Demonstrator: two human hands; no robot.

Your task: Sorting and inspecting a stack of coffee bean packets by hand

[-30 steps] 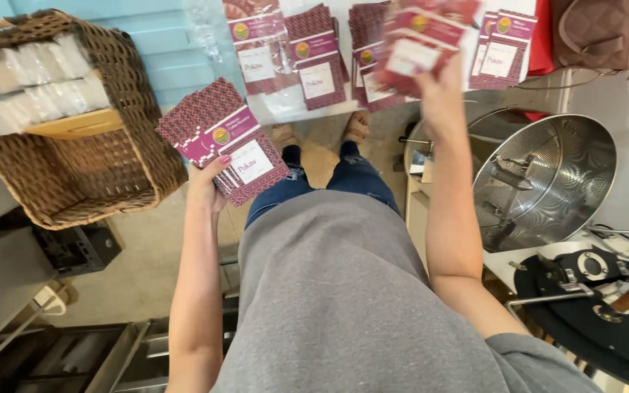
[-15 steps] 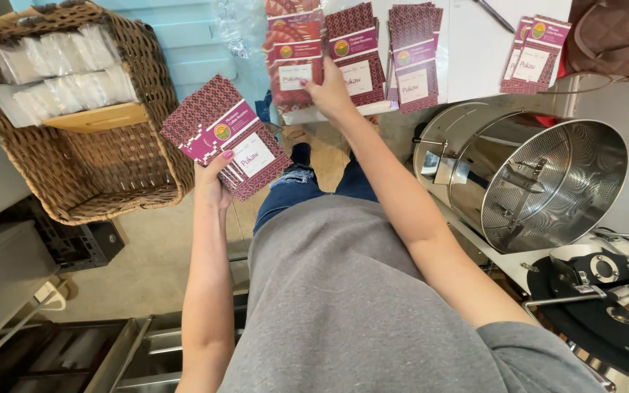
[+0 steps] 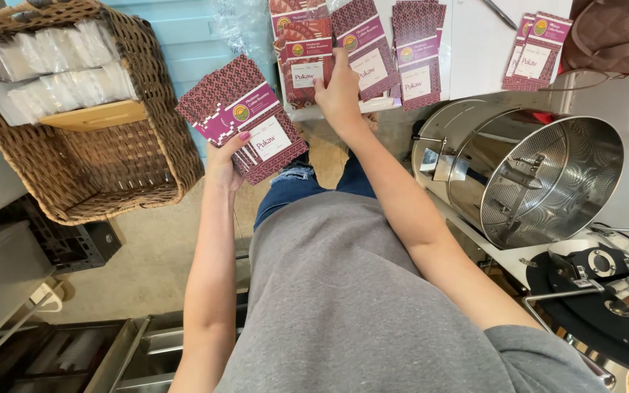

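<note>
Wicker basket point(image 3: 151, 156): standing at far left, holding clear plastic packets point(image 3: 56, 69) in rows along its upper side and a flat wooden piece point(image 3: 96, 114) beneath them; the lower half of its interior is showing bare weave.

Left hand point(image 3: 223, 164): gripping a fanned stack of maroon patterned pouches point(image 3: 245, 116) with white labels, thumb lying over the front face, fingers hidden behind. The stack is being held in the air just right of the basket rim, tilted, apart from the table.

White table point(image 3: 475, 51): running along the top edge, carrying further stacks of the same pouches.

Right hand point(image 3: 340, 91): reaching up to the table edge, fingers closing on the leftmost table pile of pouches point(image 3: 307, 62); the thumb is resting by the label of the top pouch, and the fingertips are pressing at the seam with the neighbouring pile point(image 3: 365, 47). A third pile point(image 3: 416, 54) is lying just beside that one, and a fourth point(image 3: 536, 47) well apart toward the right.

Brown bag point(image 3: 613, 33): sitting at the top right corner.

Steel drum point(image 3: 540, 175): lying on its side below the table, its open mouth showing a perforated lining and inner paddles.

Black round device point(image 3: 598, 291): sitting at lower right.
</note>
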